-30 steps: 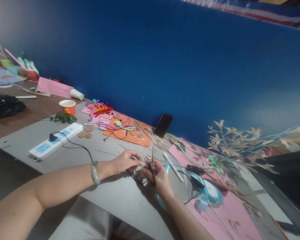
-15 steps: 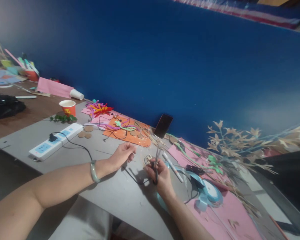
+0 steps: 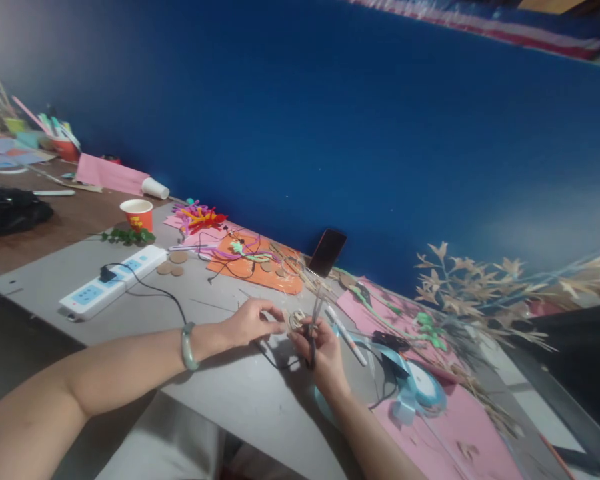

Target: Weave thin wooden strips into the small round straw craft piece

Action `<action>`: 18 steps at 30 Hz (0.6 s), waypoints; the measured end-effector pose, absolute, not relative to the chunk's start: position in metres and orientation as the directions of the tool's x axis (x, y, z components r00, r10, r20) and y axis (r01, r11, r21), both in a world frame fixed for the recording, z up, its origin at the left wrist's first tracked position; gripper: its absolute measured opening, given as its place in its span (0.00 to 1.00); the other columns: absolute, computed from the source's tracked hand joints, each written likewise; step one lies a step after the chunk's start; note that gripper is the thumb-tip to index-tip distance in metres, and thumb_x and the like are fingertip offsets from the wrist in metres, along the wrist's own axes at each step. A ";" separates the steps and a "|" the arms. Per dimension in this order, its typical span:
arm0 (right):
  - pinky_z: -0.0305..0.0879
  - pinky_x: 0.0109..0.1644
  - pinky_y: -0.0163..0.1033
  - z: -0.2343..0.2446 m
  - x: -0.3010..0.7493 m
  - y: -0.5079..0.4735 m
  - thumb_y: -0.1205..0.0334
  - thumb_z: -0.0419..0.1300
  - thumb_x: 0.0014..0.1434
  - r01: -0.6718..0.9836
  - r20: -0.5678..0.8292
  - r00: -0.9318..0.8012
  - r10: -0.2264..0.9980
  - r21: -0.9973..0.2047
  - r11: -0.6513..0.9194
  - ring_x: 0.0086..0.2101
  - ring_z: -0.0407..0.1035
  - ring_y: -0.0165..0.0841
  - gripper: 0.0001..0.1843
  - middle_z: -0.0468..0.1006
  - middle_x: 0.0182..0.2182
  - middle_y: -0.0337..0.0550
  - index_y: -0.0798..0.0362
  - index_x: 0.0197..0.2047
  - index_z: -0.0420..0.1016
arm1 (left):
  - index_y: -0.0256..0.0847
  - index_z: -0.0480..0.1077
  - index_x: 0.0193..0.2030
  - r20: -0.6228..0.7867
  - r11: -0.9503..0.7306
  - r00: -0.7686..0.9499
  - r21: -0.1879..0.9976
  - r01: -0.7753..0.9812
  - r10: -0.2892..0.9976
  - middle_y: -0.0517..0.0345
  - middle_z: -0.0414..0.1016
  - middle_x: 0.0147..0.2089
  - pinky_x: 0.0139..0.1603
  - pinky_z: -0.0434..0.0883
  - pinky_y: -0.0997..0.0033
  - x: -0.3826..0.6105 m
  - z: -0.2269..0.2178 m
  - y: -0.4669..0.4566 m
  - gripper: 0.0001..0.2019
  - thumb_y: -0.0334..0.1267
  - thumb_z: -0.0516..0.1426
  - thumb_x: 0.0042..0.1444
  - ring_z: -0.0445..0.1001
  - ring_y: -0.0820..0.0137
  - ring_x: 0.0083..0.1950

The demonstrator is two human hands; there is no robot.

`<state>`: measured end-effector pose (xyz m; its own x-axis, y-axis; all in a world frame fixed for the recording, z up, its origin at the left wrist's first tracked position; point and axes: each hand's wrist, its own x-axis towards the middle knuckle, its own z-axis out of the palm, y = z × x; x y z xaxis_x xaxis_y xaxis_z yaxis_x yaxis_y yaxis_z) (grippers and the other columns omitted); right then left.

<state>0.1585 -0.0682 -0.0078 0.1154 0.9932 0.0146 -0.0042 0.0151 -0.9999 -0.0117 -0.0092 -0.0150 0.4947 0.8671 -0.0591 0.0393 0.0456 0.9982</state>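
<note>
My right hand (image 3: 323, 353) is closed around a pair of scissors (image 3: 313, 337), blades pointing up and away. Between its thumb and fingers it also grips a small cream-coloured coil (image 3: 296, 320), perhaps wound cord. My left hand (image 3: 257, 321), with a pale green bangle on the wrist, has thumb and fingertips pinched together right beside the coil's left edge. Whether they touch it, or hold something tiny, I cannot make out. Just right of the scissors lies a white marker pen (image 3: 347, 337). A black cable (image 3: 275, 363) runs beneath both hands.
A white power strip (image 3: 113, 283) with a plug lies left, near a red paper cup (image 3: 137, 215). Behind are cork discs (image 3: 165, 268), orange paper (image 3: 283, 283) and a leaning phone (image 3: 327, 252). Blue ribbon (image 3: 423, 387), pink paper (image 3: 450, 440) and dried stems (image 3: 445, 280) occupy the right.
My left hand has moved right, from an apart position to beside the coil, its fingertips now stretched towards it. My right hand keeps the scissors and coil in nearly the same place.
</note>
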 end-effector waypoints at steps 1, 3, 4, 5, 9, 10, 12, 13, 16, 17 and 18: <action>0.59 0.24 0.32 -0.009 0.158 -0.068 0.57 0.70 0.42 0.000 0.018 0.112 0.994 -1.000 0.018 0.21 0.64 0.27 0.23 0.73 0.22 0.35 0.52 0.38 0.65 | 0.34 0.71 0.36 -0.051 0.044 0.507 0.999 0.026 0.860 0.63 0.66 0.18 0.20 0.61 0.80 -0.012 -0.014 -0.011 0.15 0.43 0.63 0.44 0.66 0.77 0.19; 0.59 0.23 0.32 -0.011 0.158 -0.068 0.57 0.70 0.42 0.010 0.023 0.105 0.994 -1.000 0.022 0.21 0.64 0.27 0.23 0.73 0.22 0.35 0.52 0.38 0.65 | 0.34 0.71 0.35 -0.045 0.049 0.516 0.999 0.007 0.855 0.63 0.66 0.18 0.20 0.62 0.79 -0.012 -0.012 -0.013 0.15 0.45 0.62 0.46 0.66 0.77 0.19; 0.59 0.23 0.32 -0.011 0.157 -0.068 0.56 0.70 0.42 0.016 0.023 0.102 0.995 -1.000 0.022 0.20 0.64 0.27 0.23 0.73 0.22 0.35 0.52 0.37 0.64 | 0.34 0.71 0.33 -0.046 0.052 0.517 0.999 0.003 0.855 0.62 0.66 0.18 0.20 0.62 0.79 -0.012 -0.012 -0.014 0.15 0.46 0.61 0.47 0.66 0.77 0.19; 0.59 0.22 0.32 -0.012 0.157 -0.067 0.56 0.70 0.42 0.022 0.025 0.100 0.995 -0.999 0.023 0.20 0.64 0.27 0.23 0.73 0.22 0.36 0.52 0.37 0.64 | 0.34 0.71 0.32 -0.050 0.058 0.518 0.998 0.002 0.854 0.62 0.66 0.18 0.19 0.62 0.79 -0.011 -0.012 -0.014 0.15 0.47 0.60 0.49 0.65 0.77 0.18; 0.62 0.24 0.33 -0.013 0.158 -0.068 0.55 0.69 0.43 0.107 0.069 0.120 0.990 -0.993 0.056 0.22 0.66 0.29 0.21 0.74 0.24 0.37 0.52 0.37 0.65 | 0.34 0.71 0.30 -0.068 0.081 0.528 0.997 -0.002 0.846 0.61 0.67 0.18 0.19 0.61 0.80 -0.011 -0.013 -0.014 0.17 0.49 0.57 0.51 0.64 0.78 0.18; 0.63 0.25 0.33 -0.012 0.159 -0.068 0.56 0.68 0.44 0.150 0.084 0.127 0.988 -0.987 0.065 0.23 0.67 0.29 0.20 0.74 0.24 0.38 0.52 0.37 0.65 | 0.34 0.71 0.31 -0.067 0.082 0.529 0.997 -0.005 0.846 0.61 0.67 0.18 0.18 0.61 0.80 -0.011 -0.013 -0.013 0.17 0.49 0.57 0.51 0.64 0.78 0.18; 0.64 0.26 0.34 -0.012 0.161 -0.067 0.56 0.67 0.45 0.244 0.118 0.133 0.984 -0.966 0.083 0.23 0.67 0.30 0.18 0.74 0.24 0.39 0.52 0.37 0.66 | 0.34 0.71 0.32 -0.053 0.068 0.524 0.998 -0.010 0.850 0.61 0.67 0.18 0.19 0.61 0.79 -0.011 -0.013 -0.011 0.16 0.49 0.56 0.52 0.64 0.78 0.17; 0.64 0.26 0.34 -0.013 0.163 -0.066 0.56 0.66 0.45 0.291 0.137 0.131 0.982 -0.952 0.094 0.23 0.67 0.30 0.18 0.74 0.24 0.39 0.52 0.37 0.66 | 0.34 0.72 0.33 -0.040 0.054 0.521 0.998 -0.012 0.853 0.61 0.67 0.18 0.19 0.61 0.79 -0.011 -0.013 -0.010 0.16 0.48 0.55 0.52 0.64 0.78 0.18; 0.63 0.27 0.35 -0.017 0.168 -0.064 0.57 0.66 0.45 0.429 0.175 0.083 0.981 -0.895 0.124 0.23 0.66 0.31 0.16 0.73 0.22 0.38 0.52 0.36 0.67 | 0.35 0.71 0.33 0.012 -0.005 0.514 1.000 -0.016 0.858 0.60 0.67 0.19 0.21 0.62 0.79 -0.013 -0.012 -0.009 0.14 0.46 0.54 0.54 0.65 0.77 0.20; 0.62 0.27 0.35 -0.019 0.170 -0.063 0.57 0.66 0.45 0.468 0.175 0.057 0.983 -0.874 0.128 0.22 0.66 0.30 0.16 0.73 0.22 0.38 0.52 0.36 0.67 | 0.35 0.71 0.33 0.027 -0.022 0.517 1.000 -0.016 0.856 0.60 0.67 0.20 0.21 0.62 0.79 -0.013 -0.012 -0.009 0.14 0.45 0.54 0.54 0.66 0.76 0.20; 0.61 0.26 0.34 -0.021 0.172 -0.062 0.57 0.66 0.45 0.500 0.167 0.029 0.986 -0.856 0.130 0.22 0.65 0.30 0.15 0.73 0.21 0.37 0.52 0.35 0.68 | 0.35 0.71 0.33 0.038 -0.035 0.521 0.999 -0.015 0.853 0.60 0.67 0.20 0.22 0.62 0.79 -0.013 -0.011 -0.010 0.13 0.44 0.54 0.54 0.66 0.76 0.21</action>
